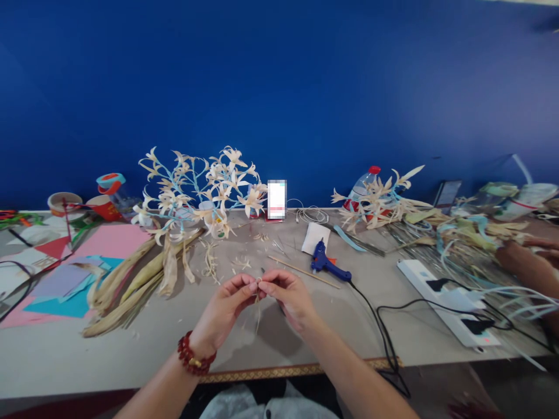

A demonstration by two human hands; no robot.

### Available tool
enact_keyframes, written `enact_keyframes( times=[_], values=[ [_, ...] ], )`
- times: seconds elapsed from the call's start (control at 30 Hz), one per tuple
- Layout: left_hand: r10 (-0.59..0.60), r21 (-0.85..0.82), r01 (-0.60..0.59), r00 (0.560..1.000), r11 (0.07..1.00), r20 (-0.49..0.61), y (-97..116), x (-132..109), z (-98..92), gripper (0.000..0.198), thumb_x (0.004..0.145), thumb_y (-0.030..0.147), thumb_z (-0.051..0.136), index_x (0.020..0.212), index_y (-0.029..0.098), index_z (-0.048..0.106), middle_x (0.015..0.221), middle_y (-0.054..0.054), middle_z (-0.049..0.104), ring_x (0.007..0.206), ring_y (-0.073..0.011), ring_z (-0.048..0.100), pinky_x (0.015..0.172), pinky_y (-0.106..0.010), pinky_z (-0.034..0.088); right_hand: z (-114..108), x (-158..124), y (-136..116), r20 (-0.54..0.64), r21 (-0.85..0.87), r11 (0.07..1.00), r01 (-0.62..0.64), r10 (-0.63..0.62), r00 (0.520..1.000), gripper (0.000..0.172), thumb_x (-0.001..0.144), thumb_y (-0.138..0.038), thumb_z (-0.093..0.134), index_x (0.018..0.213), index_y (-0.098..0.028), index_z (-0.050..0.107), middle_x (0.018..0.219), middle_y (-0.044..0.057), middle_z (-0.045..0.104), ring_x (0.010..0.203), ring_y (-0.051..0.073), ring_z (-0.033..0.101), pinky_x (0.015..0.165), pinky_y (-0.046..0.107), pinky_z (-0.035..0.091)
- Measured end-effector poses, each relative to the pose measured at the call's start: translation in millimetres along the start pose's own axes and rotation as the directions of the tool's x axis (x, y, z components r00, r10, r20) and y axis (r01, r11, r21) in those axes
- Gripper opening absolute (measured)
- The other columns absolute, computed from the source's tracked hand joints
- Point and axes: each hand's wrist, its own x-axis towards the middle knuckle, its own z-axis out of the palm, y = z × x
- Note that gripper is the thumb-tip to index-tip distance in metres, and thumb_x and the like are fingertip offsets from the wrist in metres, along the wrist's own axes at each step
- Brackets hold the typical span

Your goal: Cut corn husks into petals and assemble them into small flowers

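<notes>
Near the table's front middle, my left hand and my right hand meet fingertip to fingertip. Both are closed in a pinch on thin pale strands, whose ends hang below the fingers. A wooden stick lies just beyond my right hand, beside a blue glue gun that rests partly on a white pad. Small pale scraps are scattered beyond my left hand. Pale husk flowers on light blue stems stand at the back left.
Dried husks and coloured paper lie at left. A white power strip with black cables is at right. Another person's hand touches husks at far right. A bottle and a phone stand behind.
</notes>
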Motion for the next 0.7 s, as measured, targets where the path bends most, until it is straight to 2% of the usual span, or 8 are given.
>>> enact_keyframes(
  times=[0.27, 0.47, 0.57, 0.7],
  values=[
    [-0.038, -0.008, 0.038, 0.999, 0.999, 0.000, -1, -2, 0.4, 0.011, 0.079, 0.021, 0.072, 0.084, 0.016, 0.063, 0.078, -0.002, 0.066, 0.078, -0.0121, 0.059, 0.079, -0.025, 0.042, 0, -1, -1, 0.008, -0.019, 1.000, 0.014, -0.013, 1.000, 0.017, 0.065, -0.025, 0.083, 0.071, -0.018, 0.068, 0.065, -0.002, 0.067, 0.057, 0.013, 0.063, 0.059, 0.025, 0.051],
    [-0.058, 0.000, 0.058, 0.997, 0.998, 0.046, 2, -3, 1.7, 0.014, 0.077, 0.020, 0.074, 0.083, 0.015, 0.063, 0.079, -0.002, 0.065, 0.076, -0.0110, 0.058, 0.077, -0.023, 0.041, -6, -1, -12, 0.138, -0.123, 0.992, 0.021, -0.004, 0.990, 0.022, 0.071, -0.028, 0.079, 0.088, -0.020, 0.069, 0.073, -0.001, 0.066, 0.063, 0.012, 0.063, 0.062, 0.024, 0.051],
    [-0.079, 0.011, 0.079, 0.995, 0.997, 0.055, 3, -3, 1.1, 0.014, 0.077, 0.020, 0.074, 0.082, 0.015, 0.062, 0.076, -0.002, 0.064, 0.076, -0.0110, 0.058, 0.077, -0.023, 0.041, -9, 1, -16, 0.196, -0.203, 0.977, 0.061, -0.021, 0.980, 0.015, 0.075, -0.031, 0.076, 0.082, -0.019, 0.070, 0.070, 0.000, 0.066, 0.063, 0.013, 0.062, 0.063, 0.026, 0.050],
    [-0.095, 0.016, 0.095, 0.994, 0.995, 0.054, 4, -4, 0.6, 0.014, 0.077, 0.021, 0.074, 0.083, 0.015, 0.063, 0.075, -0.002, 0.064, 0.075, -0.0111, 0.058, 0.075, -0.023, 0.041, -14, 3, -18, 0.191, -0.286, 0.951, 0.117, -0.063, 0.980, 0.015, 0.073, -0.031, 0.077, 0.075, -0.018, 0.070, 0.070, 0.000, 0.066, 0.065, 0.013, 0.060, 0.064, 0.025, 0.047]
  ],
)
